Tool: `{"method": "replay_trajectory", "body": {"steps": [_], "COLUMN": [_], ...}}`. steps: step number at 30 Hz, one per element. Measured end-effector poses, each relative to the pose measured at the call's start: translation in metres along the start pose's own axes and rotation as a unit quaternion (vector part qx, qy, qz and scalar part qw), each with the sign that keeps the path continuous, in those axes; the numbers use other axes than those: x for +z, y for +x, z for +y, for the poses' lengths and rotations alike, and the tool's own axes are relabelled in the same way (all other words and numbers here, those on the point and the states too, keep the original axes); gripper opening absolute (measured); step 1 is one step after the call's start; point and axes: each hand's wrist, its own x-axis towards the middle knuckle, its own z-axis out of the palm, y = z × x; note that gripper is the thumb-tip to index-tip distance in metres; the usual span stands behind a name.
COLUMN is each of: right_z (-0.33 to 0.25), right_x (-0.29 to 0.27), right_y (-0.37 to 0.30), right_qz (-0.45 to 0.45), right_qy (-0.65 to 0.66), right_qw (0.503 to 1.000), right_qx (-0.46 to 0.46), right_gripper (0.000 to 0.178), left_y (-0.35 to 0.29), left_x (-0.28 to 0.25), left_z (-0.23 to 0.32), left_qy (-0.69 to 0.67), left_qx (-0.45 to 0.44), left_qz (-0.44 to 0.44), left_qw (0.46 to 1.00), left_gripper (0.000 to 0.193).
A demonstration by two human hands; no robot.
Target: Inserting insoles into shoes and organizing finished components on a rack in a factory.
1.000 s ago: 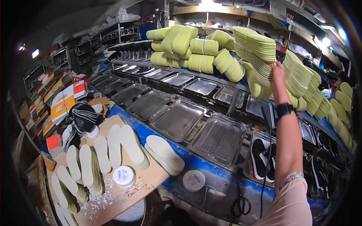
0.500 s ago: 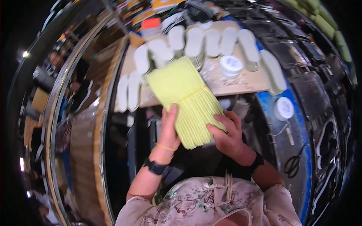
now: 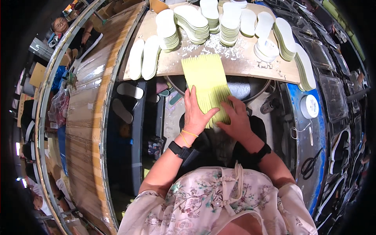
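A crowded workshop fills the frame, with a wooden board [image 3: 239, 64] across the upper middle. At the centre, one bundle of yellow insoles [image 3: 207, 84] juts off the board's near edge, gripped by the left hand [image 3: 196, 113] and right hand [image 3: 235, 119], fingers spread flat over its near end. Farther up, about nine stacks of white insoles [image 3: 196, 21] and one round white tub [image 3: 267, 47] crowd the board, leaving bare wood only around the bundle.

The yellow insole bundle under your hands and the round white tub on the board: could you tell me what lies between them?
In the head view, only bare wooden board with scattered white scraps lies between the yellow insole bundle and the round white tub.
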Motion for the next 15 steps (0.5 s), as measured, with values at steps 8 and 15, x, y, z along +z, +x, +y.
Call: {"method": "replay_trajectory", "body": {"steps": [8, 15], "right_z": [0.015, -0.003], "right_x": [-0.005, 0.009], "right_y": [0.0, 0.014], "right_qz": [-0.009, 0.042], "right_qy": [0.023, -0.083], "right_qw": [1.0, 0.996], "right_qx": [-0.012, 0.004], "right_gripper": [0.055, 0.067], "left_y": [0.009, 0.012], "left_x": [-0.002, -0.013], "left_z": [0.001, 0.012], "left_qy": [-0.028, -0.008], "left_qx": [-0.011, -0.01], "left_qz": [-0.042, -0.061], "left_qw": [0.999, 0.998], "left_gripper": [0.104, 0.097]}}
